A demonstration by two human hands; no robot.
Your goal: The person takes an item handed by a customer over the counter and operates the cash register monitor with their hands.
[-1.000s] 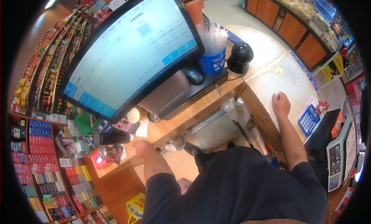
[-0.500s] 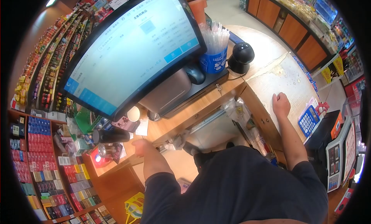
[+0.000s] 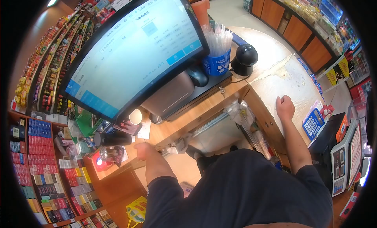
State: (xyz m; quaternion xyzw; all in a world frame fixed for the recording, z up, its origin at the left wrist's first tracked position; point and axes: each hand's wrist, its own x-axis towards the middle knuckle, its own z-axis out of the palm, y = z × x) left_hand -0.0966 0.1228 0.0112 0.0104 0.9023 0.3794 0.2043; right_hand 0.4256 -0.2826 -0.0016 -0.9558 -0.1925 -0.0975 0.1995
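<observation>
My right hand [image 3: 285, 107] rests on the worn pale counter top [image 3: 288, 78], its fingers curled into a loose fist with nothing showing in them. Close to that forearm lies a blue calculator [image 3: 313, 123]. At the edge of the wooden desk [image 3: 163, 131] is my left hand [image 3: 142, 151], just below a white slip of paper [image 3: 144, 130]. Its fingers are not clear enough to read. Around it on the desk stand a paper cup [image 3: 135, 116], a black bottle lying on its side [image 3: 114, 139] and a glass jar [image 3: 107, 153].
A large monitor [image 3: 137, 51] fills the upper left. Beside it are a blue tub of wrapped straws [image 3: 218, 62], a black mouse [image 3: 198, 76] and a black dome-headed device [image 3: 245, 59]. A weighing scale [image 3: 341, 165] stands at right; shelves of small boxes [image 3: 41, 157] line the left.
</observation>
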